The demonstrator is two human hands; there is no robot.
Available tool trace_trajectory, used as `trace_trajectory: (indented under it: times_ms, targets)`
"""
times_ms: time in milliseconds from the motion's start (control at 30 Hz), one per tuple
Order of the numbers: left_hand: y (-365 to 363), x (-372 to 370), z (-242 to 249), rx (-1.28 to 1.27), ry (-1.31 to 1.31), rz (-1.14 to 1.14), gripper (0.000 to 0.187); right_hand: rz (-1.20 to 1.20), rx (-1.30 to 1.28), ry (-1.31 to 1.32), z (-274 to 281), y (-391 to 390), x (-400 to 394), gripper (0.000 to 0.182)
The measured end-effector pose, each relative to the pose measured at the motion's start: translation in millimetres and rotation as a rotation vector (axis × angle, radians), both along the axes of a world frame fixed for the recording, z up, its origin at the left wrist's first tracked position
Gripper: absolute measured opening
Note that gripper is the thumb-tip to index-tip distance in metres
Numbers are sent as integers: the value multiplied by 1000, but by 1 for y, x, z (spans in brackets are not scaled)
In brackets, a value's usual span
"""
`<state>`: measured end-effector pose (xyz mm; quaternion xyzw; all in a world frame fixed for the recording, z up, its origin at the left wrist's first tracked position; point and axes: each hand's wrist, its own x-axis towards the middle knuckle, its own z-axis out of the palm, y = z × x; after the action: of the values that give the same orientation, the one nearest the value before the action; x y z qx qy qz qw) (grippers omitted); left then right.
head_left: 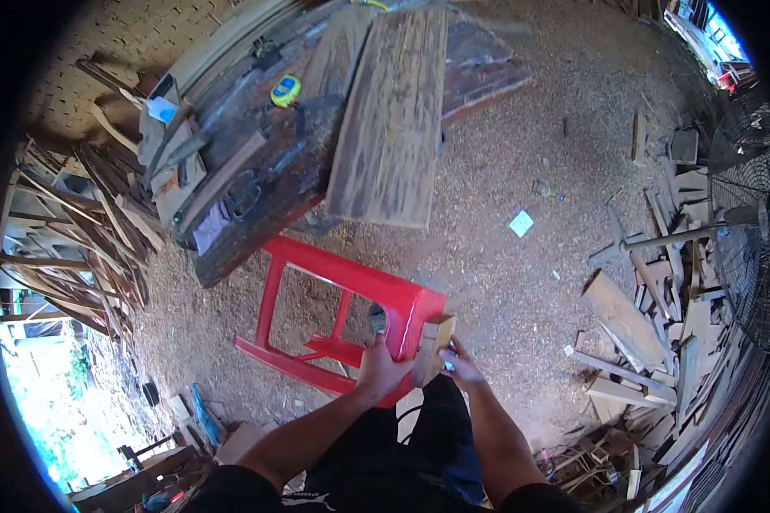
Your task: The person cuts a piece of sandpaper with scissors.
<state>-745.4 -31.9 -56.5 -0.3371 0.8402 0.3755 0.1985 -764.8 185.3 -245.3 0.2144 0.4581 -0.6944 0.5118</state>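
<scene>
A red plastic stool (338,272) lies tipped on its side in front of my body, its legs pointing left. My left hand (382,369) is closed round the stool near its seat end. Against the outer face of the seat is a light wooden block (434,349). My right hand (462,368) pinches the block's right side. A small bluish-white thing (448,364) shows at those fingers, too small to name. Part of a dark round object (377,318) appears behind the stool above my left hand.
Ahead stands a heavy workbench (304,175) bearing a wide plank (393,120) and a yellow-green tape measure (286,91). Timber offcuts (629,329) pile up on the right beside a fan (749,214). More wood strips (85,231) lean at left. Wood chips cover the floor.
</scene>
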Motion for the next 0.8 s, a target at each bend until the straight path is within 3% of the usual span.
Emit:
trace_trajectory:
  times_ms: [67, 133, 200, 300, 367, 433, 533, 567, 667, 733, 800]
  targets:
    - [-13, 7, 11, 56, 42, -16, 77, -63, -28, 39, 6, -3, -1, 99]
    - [-20, 10, -4, 39, 116, 16, 75, -127, -168, -3, -48, -16, 19, 84]
    - [-28, 7, -27, 15, 80, 60, 75, -185, -241, -144, -15, -44, 1, 73]
    - [-58, 4, -109, -84, 185, 84, 77, -222, -367, -115, -9, -102, -27, 75]
    - [-84, -4, -151, -78, 75, 193, 73, -147, -352, -164, 2, -148, -39, 75]
    - [-109, -2, -222, -88, 277, 230, 69, -114, -134, 154, -48, -170, -37, 71]
    - [-130, 5, -290, 157, 185, 372, 69, 26, 222, 437, -114, -169, -12, 68]
    - [-128, 14, -295, 209, 127, 367, 68, 61, 357, 522, -129, -157, 2, 73]
    - [-96, 10, -244, 304, 49, 340, 62, 289, 687, 797, -119, -80, 7, 83]
    - [-69, 11, -216, 272, 109, 329, 56, 98, 487, 514, -122, -26, 12, 87]
    - [-53, 10, -212, 377, 64, 198, 48, -66, 313, -5, -65, 5, 1, 88]
